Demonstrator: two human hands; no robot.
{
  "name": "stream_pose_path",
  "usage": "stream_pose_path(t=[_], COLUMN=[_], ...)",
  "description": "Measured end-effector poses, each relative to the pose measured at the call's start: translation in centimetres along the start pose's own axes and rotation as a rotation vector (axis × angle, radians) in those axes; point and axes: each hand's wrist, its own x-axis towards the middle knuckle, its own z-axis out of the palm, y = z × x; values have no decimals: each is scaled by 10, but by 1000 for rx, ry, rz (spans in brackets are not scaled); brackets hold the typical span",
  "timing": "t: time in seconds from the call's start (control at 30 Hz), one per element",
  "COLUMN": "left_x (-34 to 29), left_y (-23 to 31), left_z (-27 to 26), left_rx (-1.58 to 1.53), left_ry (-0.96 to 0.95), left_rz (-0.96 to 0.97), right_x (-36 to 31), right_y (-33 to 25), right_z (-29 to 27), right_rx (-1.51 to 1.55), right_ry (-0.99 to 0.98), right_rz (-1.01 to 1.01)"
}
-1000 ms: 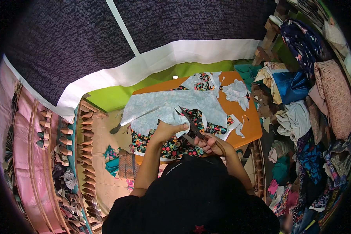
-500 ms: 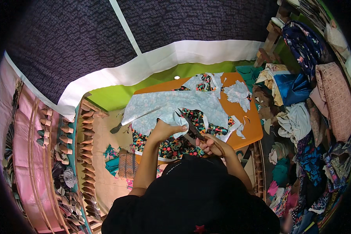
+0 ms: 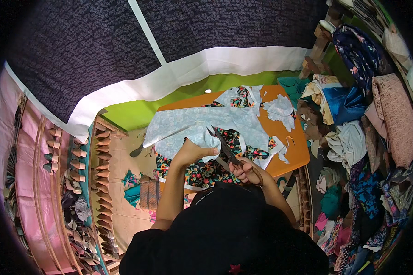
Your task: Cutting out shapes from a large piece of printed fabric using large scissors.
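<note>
Large dark scissors (image 3: 228,149) are in my right hand (image 3: 246,172), with its fingers wrapped round the handles. Their blades stand a little apart and point away from me, over the cloth. Just left of the blades, my left hand (image 3: 191,152) pinches a folded-up edge of floral fabric (image 3: 211,173), thumb on top. The fabric's pale underside (image 3: 215,115) faces up across most of the far part of the table. Its black side with bright flowers shows near me and beneath the scissors. My cap and shoulders hide the table's near edge.
The orange table (image 3: 294,153) has rounded corners. Pale fabric scraps (image 3: 280,112) lie at its right end. Heaped cloth (image 3: 346,142) fills the right side. Wooden shoe lasts (image 3: 103,178) line a rack at left. A dark patterned cloth (image 3: 234,25) hangs beyond the table.
The scissor blades have spread slightly wider, and my right hand has shifted a little. My left hand keeps its hold on the fabric in nearly the same place.
</note>
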Motion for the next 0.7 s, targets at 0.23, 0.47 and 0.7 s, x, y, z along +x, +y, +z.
stream_pose_path(t=[0.23,0.47,0.7], left_x=[-2,-3,-4], left_y=[7,5,7], left_z=[-1,-7,-7], left_rx=[101,136,272], left_ry=[-12,-39,-133], left_rz=[-11,-15,-40], right_x=[0,-2,-6], right_y=[-5,-9,-9], right_z=[2,1,-8], right_rx=[-12,-30,-121], right_ry=[34,-12,-49], right_rz=[54,49,67])
